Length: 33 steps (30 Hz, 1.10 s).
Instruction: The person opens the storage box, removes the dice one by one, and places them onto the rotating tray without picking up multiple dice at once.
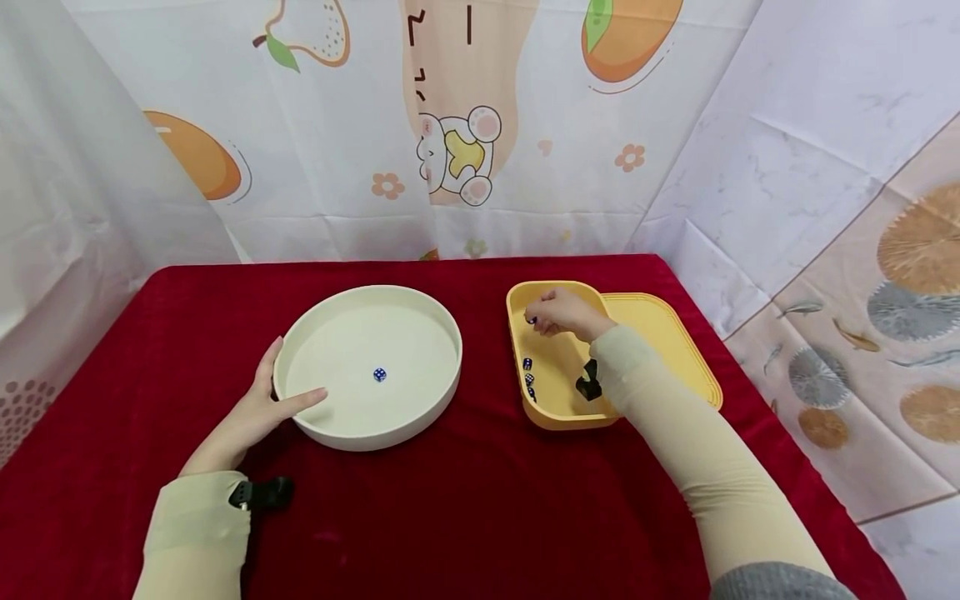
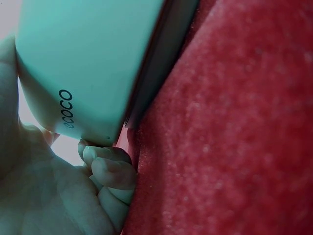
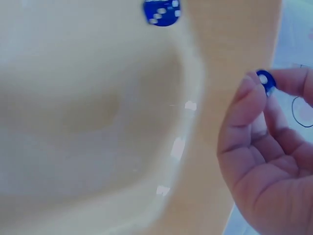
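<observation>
My left hand [image 1: 258,412] grips the left side of a round white tray [image 1: 367,437], thumb over the rim and fingers along the outer wall. In the left wrist view, the fingers [image 2: 115,171] curl by the tray's lettered side [image 2: 83,83]. One blue die [image 1: 379,375] with white dots lies on the tray floor. Over the back of a yellow container [image 1: 566,422], my right hand [image 1: 566,313] pinches another blue die [image 3: 265,82] between thumb and fingertips. More blue dice [image 1: 529,379] lie along the container's left wall; one die [image 3: 162,11] shows in the right wrist view.
A flat yellow lid [image 1: 667,350] lies right of the container, partly beneath it. Red cloth [image 1: 450,517] covers the table. A printed white curtain [image 1: 337,167] hangs behind the table, and another printed sheet [image 1: 847,292] hangs on the right.
</observation>
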### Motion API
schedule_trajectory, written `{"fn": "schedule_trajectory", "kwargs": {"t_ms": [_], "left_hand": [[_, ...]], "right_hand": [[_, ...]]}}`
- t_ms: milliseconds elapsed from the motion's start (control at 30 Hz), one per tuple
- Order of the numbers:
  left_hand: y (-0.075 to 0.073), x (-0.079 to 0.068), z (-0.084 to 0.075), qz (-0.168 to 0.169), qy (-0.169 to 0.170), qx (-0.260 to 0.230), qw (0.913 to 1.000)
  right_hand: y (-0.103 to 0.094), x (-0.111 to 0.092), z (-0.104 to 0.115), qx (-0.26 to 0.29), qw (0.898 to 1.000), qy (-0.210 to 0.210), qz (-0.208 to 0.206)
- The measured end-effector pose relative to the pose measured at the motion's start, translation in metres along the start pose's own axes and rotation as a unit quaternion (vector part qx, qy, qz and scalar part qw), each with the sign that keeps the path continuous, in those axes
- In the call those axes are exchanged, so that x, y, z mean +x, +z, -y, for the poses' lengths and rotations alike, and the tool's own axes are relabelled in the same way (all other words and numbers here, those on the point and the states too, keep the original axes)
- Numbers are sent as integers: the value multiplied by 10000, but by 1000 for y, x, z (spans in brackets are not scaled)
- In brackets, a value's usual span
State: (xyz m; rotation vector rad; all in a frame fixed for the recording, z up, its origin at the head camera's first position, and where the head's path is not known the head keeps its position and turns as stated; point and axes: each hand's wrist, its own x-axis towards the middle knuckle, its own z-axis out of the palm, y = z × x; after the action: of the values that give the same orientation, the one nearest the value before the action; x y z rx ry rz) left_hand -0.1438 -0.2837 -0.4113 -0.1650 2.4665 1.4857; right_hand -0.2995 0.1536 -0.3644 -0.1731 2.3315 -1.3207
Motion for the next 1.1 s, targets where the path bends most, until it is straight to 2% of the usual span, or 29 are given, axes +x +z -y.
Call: {"fn": "schedule_trajectory", "kwargs": {"t_ms": [133, 333, 700, 900, 1100], "left_hand": [[1, -1, -1, 3, 25, -45, 10000], [1, -1, -2, -12, 48, -58, 10000], [2, 0, 1, -45, 89, -94, 9999], [3, 0, 0, -68, 88, -85, 9999], [1, -1, 0, -67, 80, -72, 9999]], "right_hand": [[-2, 0, 8, 502, 9981, -144, -326], [0, -3, 24, 1221, 9910, -390, -380], [13, -8, 56, 1782, 9831, -293, -293], [28, -11, 70, 1917, 9804, -386, -242], [46, -14, 82, 2039, 9776, -516, -19]]}}
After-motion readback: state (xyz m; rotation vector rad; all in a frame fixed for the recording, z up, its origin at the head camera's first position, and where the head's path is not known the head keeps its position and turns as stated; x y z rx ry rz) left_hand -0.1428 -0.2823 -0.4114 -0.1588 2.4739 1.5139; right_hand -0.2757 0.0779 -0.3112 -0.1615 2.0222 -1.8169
